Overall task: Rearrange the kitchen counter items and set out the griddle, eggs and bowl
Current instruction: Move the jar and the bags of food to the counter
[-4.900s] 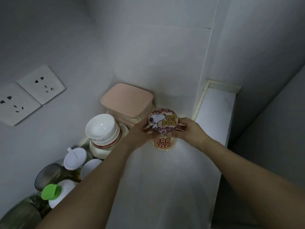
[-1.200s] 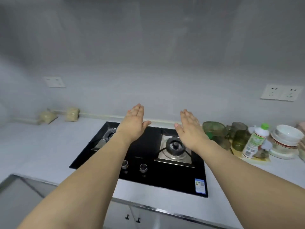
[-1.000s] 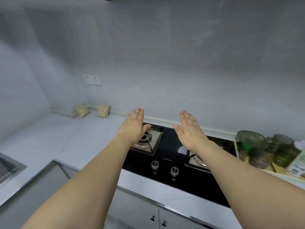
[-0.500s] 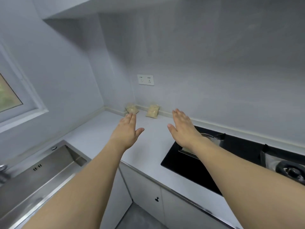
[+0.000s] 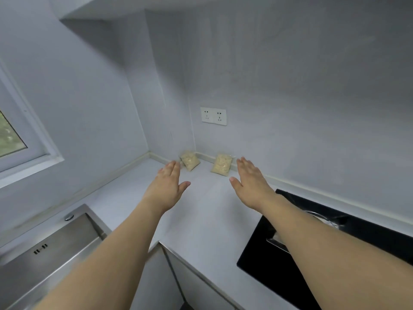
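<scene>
the view had swung from the stove (image 5: 335, 238) to the table's (image 5: 207, 211) back corner; both hands, left (image 5: 166, 189) and right (image 5: 250, 186), hovered flat and empty near two packets (image 5: 190, 160). no griddle, eggs or bowl showed.

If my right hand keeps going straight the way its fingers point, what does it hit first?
Probably the back wall. The right hand points just right of the right-hand packet, which it looks set to pass, though depth is unclear.
</scene>
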Demonstrator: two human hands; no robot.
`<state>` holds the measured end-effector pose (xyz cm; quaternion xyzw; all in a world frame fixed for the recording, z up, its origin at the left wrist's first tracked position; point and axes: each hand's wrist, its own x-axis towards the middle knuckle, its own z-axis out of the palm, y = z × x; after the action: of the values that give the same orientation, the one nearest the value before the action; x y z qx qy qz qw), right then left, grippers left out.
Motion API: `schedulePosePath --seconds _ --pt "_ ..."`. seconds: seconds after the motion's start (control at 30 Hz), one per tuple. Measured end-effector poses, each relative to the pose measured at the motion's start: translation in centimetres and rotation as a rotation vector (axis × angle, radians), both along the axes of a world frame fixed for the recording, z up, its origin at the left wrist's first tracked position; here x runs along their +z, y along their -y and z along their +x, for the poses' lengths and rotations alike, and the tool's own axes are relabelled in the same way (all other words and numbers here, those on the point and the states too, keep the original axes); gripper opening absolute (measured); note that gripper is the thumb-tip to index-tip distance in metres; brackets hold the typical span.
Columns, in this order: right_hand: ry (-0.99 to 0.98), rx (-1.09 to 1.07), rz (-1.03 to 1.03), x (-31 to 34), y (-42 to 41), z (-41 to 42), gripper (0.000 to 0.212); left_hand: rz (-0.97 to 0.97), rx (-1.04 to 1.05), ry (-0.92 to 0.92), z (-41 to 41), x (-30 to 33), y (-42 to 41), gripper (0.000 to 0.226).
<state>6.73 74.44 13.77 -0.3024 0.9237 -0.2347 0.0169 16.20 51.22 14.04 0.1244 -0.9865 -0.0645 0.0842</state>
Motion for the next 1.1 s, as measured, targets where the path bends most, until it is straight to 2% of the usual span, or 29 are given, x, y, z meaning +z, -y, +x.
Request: schedulePosePath --seconds 0.23,0.4,0.53,0.67,0.73,0.8,0.93,1.0,1.1 --pt "-0.013 0.045 0.013 -0.4 6.4 -7.2 0.062 0.045 0.098 -0.010 -6.0 0.2 6.1 0.071" --pt "0.045 0.027 0.039 -2.2 10.0 -10.9 0.061 0.125 0.136 0.083 -9.1 -2.3 8.6 0.072" --pt "0.119 -0.072 0.076 -3.9 12.7 -15.1 0.062 0.344 0.218 0.055 -13.7 -4.4 11.7 0.072" --pt "0.259 -0.180 0.063 -4.9 14.9 -18.8 0.059 0.636 0.329 -0.051 -18.3 -6.0 14.3 0.065" --pt "0.356 -0.254 0.023 -5.4 16.3 -20.6 0.057 0.767 0.396 -0.081 -20.7 -7.0 16.1 0.050" --pt "0.390 -0.324 0.005 -5.9 17.7 -22.8 0.051 0.852 0.430 -0.100 -23.1 -8.3 18.0 0.022" --pt "0.511 -0.527 -0.111 -7.0 20.4 -26.9 0.034 1.055 0.507 -0.192 -28.1 -9.9 21.2 0.028" --pt "0.600 -0.662 -0.191 -7.7 21.4 -28.5 0.009 1.121 0.561 -0.191 -30.0 -10.3 22.0 0.028" --pt "0.708 -0.822 -0.339 -8.9 23.4 -30.8 0.012 1.210 0.603 -0.150 -33.0 -11.5 23.2 0.024"
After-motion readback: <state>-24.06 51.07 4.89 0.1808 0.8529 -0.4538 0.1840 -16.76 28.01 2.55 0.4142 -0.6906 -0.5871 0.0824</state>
